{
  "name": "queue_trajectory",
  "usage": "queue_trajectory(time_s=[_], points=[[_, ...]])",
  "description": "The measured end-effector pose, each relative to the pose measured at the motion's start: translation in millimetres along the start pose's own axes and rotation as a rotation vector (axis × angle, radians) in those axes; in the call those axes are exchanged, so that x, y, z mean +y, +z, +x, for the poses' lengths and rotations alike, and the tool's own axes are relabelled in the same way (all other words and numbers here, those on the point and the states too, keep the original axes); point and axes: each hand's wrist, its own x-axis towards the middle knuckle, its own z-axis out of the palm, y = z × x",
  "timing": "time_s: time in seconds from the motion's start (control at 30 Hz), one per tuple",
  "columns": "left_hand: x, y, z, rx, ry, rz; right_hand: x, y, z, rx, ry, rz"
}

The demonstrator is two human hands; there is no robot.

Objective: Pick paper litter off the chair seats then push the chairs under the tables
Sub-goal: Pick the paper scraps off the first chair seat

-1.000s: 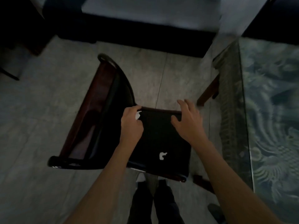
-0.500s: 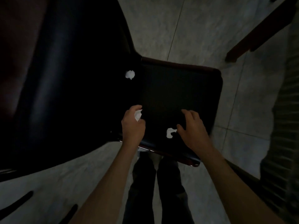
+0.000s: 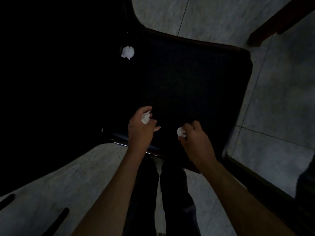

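Observation:
A dark chair seat (image 3: 196, 79) fills the middle of the view, with its black backrest (image 3: 59, 74) rising on the left. My left hand (image 3: 140, 128) hovers over the seat's near edge, closed around a crumpled white paper ball (image 3: 145, 117). My right hand (image 3: 194, 140) is beside it, fingers pinched on a second white paper scrap (image 3: 181, 132) at the seat surface. A third crumpled paper (image 3: 127, 52) lies at the back of the seat where it meets the backrest.
Grey tiled floor (image 3: 276, 92) surrounds the chair. A dark wooden table leg (image 3: 279, 21) crosses the top right corner. Another dark furniture edge (image 3: 265, 183) runs along the lower right. My dark trouser legs (image 3: 153, 193) stand below the seat.
The view has come closer to the seat. My right hand reached down and closed its fingers on the scrap near the front edge; my left hand kept its paper ball.

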Motion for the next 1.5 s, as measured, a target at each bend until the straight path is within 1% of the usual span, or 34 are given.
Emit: queue_trajectory(time_s=[0.1, 0.2, 0.27, 0.37, 0.43, 0.5, 0.6, 0.7, 0.77, 0.83, 0.97, 1.0, 1.03, 1.1, 1.17, 1.33, 1.43, 1.5], points=[[3, -1, 4, -0.001, -0.016, -0.021, 0, 1, 5, 0.025, -0.009, 0.029], [7, -2, 7, 0.015, -0.053, -0.051, -1, 1, 13, 0.032, 0.053, 0.118], [11, -4, 8, 0.016, -0.113, -0.092, -8, -2, 17, 0.074, 0.110, 0.259], [21, -5, 10, 0.023, -0.217, -0.216, -31, -16, 24, 0.128, 0.182, 0.563], [27, -2, 12, 0.026, -0.269, -0.304, -50, -25, 27, 0.120, 0.147, 0.739], [33, -1, 13, 0.020, -0.316, -0.382, -65, -31, 29, 0.073, 0.064, 0.833], [39, 0, 12, -0.035, -0.312, -0.453, -83, -33, 33, -0.001, -0.033, 0.874], [46, 2, 10, -0.082, -0.253, -0.410, -92, -31, 37, 0.049, -0.117, 0.796], [48, 3, 10, -0.092, -0.207, -0.381, -93, -29, 40, 0.099, -0.138, 0.774], [47, 2, 12, -0.071, -0.173, -0.348, -95, -27, 43, 0.087, -0.129, 0.791], [46, -6, 22, 0.030, -0.135, -0.306, -94, -34, 54, -0.083, -0.038, 0.878], [46, -10, 27, 0.069, -0.133, -0.281, -92, -37, 59, -0.081, -0.004, 0.910], [46, -14, 33, 0.108, -0.128, -0.249, -91, -39, 66, -0.044, 0.037, 0.923], [45, -23, 43, 0.163, -0.100, -0.166, -89, -44, 83, 0.067, 0.097, 0.870], [44, -30, 50, 0.199, -0.042, -0.038, -91, -48, 103, 0.137, 0.074, 0.711], [44, -35, 57, 0.223, 0.112, 0.309, -114, -59, 156, 0.196, -0.177, 0.261], [46, -33, 61, 0.249, 0.191, 0.428, -135, -56, 183, 0.206, -0.314, 0.028], [48, -33, 65, 0.246, 0.235, 0.514, -150, -51, 199, 0.180, -0.383, -0.108]])
